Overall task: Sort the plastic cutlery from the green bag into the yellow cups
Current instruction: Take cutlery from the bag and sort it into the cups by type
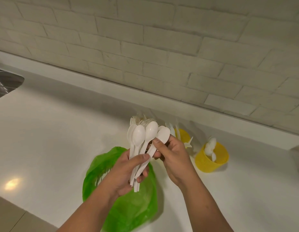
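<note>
My left hand [127, 171] grips a bunch of white plastic spoons [142, 136] by the handles, bowls up, above the green bag [128, 210] lying on the white counter. My right hand [172, 154] pinches the rightmost spoon [162, 136] of the bunch at its neck. Fork tines [138, 122] show just behind the spoons; what holds them is hidden. To the right stand two yellow cups: one [183, 136] half hidden by my right hand with white knives in it, and one [210, 158] holding white spoons.
The white counter [53, 131] runs along a pale brick wall [145, 47]. A steel sink [4, 82] sits at the far left edge. The counter's front edge crosses the lower left corner.
</note>
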The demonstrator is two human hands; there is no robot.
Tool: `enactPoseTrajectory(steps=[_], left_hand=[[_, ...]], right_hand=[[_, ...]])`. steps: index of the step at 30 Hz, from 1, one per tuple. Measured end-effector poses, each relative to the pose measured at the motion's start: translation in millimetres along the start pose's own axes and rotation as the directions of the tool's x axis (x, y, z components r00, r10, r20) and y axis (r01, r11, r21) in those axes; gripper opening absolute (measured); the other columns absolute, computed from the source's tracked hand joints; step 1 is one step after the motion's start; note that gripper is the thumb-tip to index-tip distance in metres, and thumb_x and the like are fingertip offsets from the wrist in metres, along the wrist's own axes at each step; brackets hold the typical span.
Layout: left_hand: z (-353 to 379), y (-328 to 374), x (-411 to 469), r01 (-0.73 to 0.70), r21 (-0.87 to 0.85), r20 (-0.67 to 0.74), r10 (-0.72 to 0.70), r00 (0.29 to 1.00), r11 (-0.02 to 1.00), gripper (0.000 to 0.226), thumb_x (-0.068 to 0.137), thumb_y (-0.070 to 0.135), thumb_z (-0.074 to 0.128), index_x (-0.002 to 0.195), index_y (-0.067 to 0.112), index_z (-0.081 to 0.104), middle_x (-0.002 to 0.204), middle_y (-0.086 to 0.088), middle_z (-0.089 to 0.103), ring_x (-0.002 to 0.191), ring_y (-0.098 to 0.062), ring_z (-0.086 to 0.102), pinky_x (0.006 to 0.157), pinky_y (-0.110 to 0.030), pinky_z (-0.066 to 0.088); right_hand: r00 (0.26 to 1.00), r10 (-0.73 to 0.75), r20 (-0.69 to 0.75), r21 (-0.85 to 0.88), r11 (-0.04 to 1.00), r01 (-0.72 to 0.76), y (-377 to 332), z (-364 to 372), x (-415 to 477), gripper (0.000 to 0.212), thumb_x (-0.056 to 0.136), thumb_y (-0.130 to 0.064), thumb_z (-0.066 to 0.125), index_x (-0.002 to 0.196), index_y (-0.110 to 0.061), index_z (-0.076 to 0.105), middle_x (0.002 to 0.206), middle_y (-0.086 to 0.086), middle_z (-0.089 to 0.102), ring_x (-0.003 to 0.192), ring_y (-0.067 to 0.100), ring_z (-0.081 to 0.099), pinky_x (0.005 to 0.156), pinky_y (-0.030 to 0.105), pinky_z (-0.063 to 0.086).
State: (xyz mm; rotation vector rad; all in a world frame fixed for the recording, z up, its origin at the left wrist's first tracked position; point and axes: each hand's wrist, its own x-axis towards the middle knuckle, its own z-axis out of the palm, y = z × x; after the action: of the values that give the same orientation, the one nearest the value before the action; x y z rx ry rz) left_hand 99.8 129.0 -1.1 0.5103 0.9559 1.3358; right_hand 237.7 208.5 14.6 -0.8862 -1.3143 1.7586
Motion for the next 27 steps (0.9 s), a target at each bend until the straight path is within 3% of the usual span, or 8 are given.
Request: enactPoseTrajectory(steps=[5, 8, 11, 13, 17, 19, 23, 27], left_hand=[[5, 3, -2, 0.014, 0.111, 0.035, -0.018, 0.999, 0.994, 0.033, 0.082, 0.015, 0.073, 0.108, 0.003, 0.058, 0.064, -0.006, 0.063, 0.043, -0.014, 0.052, 0.035, -0.021, 0.037], [6, 4, -1, -0.022, 0.166, -0.01, 0.024, 1.0, 0.986, 0.044, 0.076, 0.027, 0.081, 0.11, 0.007, 0.062, 0.076, -0.008, 0.07, 0.051, -0.019, 0.062, 0.039, -0.023, 0.041], [5, 4, -1, -0.095, 0.27, -0.087, 0.123, 0.989, 0.958, 0.042, 0.078, 0.027, 0.085, 0.111, 0.01, 0.065, 0.082, -0.01, 0.072, 0.058, -0.025, 0.067, 0.044, -0.026, 0.046], [5, 4, -1, -0.152, 0.389, -0.117, 0.213, 0.97, 0.908, 0.034, 0.084, 0.017, 0.083, 0.112, 0.012, 0.065, 0.085, -0.006, 0.075, 0.06, -0.024, 0.069, 0.048, -0.029, 0.048], [2, -2, -2, -0.26, 0.527, -0.063, 0.342, 0.938, 0.809, 0.035, 0.086, 0.014, 0.08, 0.119, 0.02, 0.069, 0.104, 0.0, 0.079, 0.092, -0.019, 0.075, 0.077, -0.036, 0.06], [2, -3, -3, -0.276, 0.546, -0.051, 0.36, 0.932, 0.791, 0.035, 0.084, 0.016, 0.082, 0.116, 0.02, 0.071, 0.104, -0.002, 0.079, 0.098, -0.022, 0.075, 0.084, -0.039, 0.061], [8, -2, -5, -0.272, 0.499, -0.048, 0.34, 0.939, 0.823, 0.031, 0.079, 0.016, 0.083, 0.108, 0.015, 0.072, 0.084, -0.01, 0.075, 0.069, -0.026, 0.069, 0.058, -0.044, 0.061], [10, -4, -6, -0.254, 0.488, -0.019, 0.301, 0.953, 0.835, 0.041, 0.077, 0.024, 0.086, 0.115, 0.023, 0.071, 0.087, -0.004, 0.076, 0.074, -0.022, 0.071, 0.06, -0.036, 0.061]], right_hand=[[0.999, 0.019, 0.033, 0.035, 0.999, -0.021, 2, 3, -2, 0.038, 0.084, -0.032, 0.079, 0.108, -0.006, 0.069, 0.089, 0.016, 0.072, 0.081, 0.024, 0.064, 0.075, 0.039, 0.05], [1.0, -0.011, -0.025, 0.063, 0.998, 0.012, 4, 6, -3, 0.041, 0.088, -0.038, 0.077, 0.109, -0.003, 0.067, 0.099, 0.033, 0.068, 0.088, 0.038, 0.063, 0.078, 0.049, 0.05], [0.997, -0.032, -0.072, 0.183, 0.982, 0.045, 6, 5, -6, 0.016, 0.097, -0.027, 0.066, 0.102, -0.012, 0.065, 0.089, 0.021, 0.062, 0.089, 0.039, 0.062, 0.079, 0.049, 0.051], [0.992, -0.046, -0.115, 0.252, 0.965, 0.074, 7, 7, -9, 0.006, 0.098, -0.023, 0.064, 0.101, -0.02, 0.068, 0.093, 0.013, 0.063, 0.095, 0.035, 0.063, 0.09, 0.054, 0.051], [0.993, -0.059, -0.106, 0.298, 0.951, 0.088, 9, 10, -15, 0.041, 0.092, -0.028, 0.067, 0.13, -0.017, 0.056, 0.114, 0.007, 0.07, 0.116, 0.028, 0.066, 0.105, 0.05, 0.05], [0.996, -0.08, -0.046, 0.312, 0.946, 0.091, 9, 9, -18, 0.051, 0.084, -0.038, 0.081, 0.126, -0.018, 0.06, 0.114, 0.012, 0.069, 0.115, 0.034, 0.066, 0.1, 0.049, 0.053], [0.998, -0.039, 0.048, 0.358, 0.933, 0.019, 6, 7, -21, 0.05, 0.068, -0.038, 0.094, 0.107, -0.018, 0.07, 0.107, 0.024, 0.067, 0.1, 0.043, 0.068, 0.074, 0.048, 0.06], [0.997, -0.062, 0.039, 0.259, 0.965, 0.05, 6, 2, -19, 0.047, 0.066, -0.033, 0.096, 0.1, -0.01, 0.072, 0.096, 0.028, 0.069, 0.087, 0.046, 0.07, 0.065, 0.049, 0.06]])
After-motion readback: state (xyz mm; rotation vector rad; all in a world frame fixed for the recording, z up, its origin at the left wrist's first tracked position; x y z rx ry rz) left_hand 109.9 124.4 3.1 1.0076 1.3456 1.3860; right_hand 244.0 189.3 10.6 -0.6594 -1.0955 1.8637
